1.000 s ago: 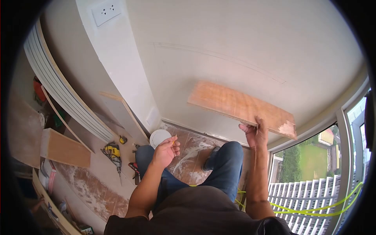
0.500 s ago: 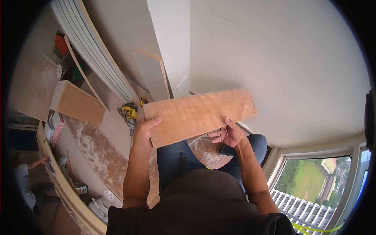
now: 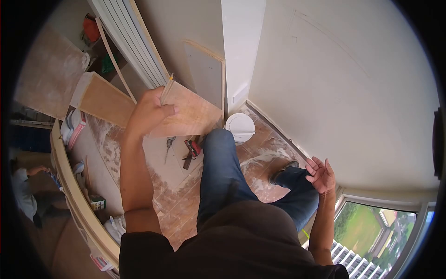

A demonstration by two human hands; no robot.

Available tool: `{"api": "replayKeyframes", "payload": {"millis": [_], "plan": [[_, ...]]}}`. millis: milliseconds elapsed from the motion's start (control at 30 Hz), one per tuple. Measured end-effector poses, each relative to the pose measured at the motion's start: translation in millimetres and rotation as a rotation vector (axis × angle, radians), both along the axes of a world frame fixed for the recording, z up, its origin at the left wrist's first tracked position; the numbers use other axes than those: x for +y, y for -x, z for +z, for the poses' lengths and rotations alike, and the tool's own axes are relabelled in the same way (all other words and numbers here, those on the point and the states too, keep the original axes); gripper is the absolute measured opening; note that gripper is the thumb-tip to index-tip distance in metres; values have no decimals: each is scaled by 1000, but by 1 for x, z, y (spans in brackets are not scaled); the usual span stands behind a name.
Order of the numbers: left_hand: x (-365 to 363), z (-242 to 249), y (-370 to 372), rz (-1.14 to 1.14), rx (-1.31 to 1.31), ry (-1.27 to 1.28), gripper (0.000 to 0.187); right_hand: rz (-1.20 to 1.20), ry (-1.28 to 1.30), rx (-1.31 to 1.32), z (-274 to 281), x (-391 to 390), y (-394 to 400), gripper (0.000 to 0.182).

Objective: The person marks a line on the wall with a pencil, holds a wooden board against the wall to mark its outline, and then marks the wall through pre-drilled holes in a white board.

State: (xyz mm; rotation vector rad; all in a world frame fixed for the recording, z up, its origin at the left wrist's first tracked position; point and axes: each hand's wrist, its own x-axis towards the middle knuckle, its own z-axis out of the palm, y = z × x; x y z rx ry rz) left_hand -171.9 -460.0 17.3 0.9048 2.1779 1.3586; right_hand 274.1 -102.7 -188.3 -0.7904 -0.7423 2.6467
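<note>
My left hand [image 3: 151, 109] is closed around one end of a flat wooden board [image 3: 193, 111], its thumb lying across the face. The board tilts above the floor, near my bent knee. Close to those fingers a thin pale piece with a yellow tip [image 3: 171, 77] sticks up; I cannot make out what it is. Out to the right, my right hand [image 3: 321, 176] is open with fingers spread, holding nothing. Beneath the board lie a red and black power tool [image 3: 193, 148] and a drill bit [image 3: 167, 151], the rest of its tool hidden.
A round white lidded bucket [image 3: 240, 128] stands by the wall corner. Panels [image 3: 206, 74] lean against the wall. At left are a wooden box [image 3: 104, 100] and a curved wooden rim [image 3: 69, 181], with a person [image 3: 25, 188] beyond it. A window [image 3: 371, 228] is at lower right.
My right hand has let go of the board and moved right. My left hand has carried the board up and left, uncovering the bucket and the red tool.
</note>
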Motion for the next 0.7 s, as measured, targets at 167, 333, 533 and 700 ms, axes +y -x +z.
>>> {"api": "replayKeyframes", "payload": {"millis": [167, 333, 533, 700], "plan": [[10, -123, 58, 404, -288, -123, 26, -82, 48, 54, -19, 4, -19, 60], [48, -227, 101, 868, -188, 47, 28, -104, -5, 5, -28, 3, -9, 60], [97, -282, 153, 1047, -66, 291, 31, -104, 14, 134, -29, 2, -15, 61], [129, -280, 180, 1065, -94, 325, 30, -84, 102, 183, -28, 5, -13, 61]]}}
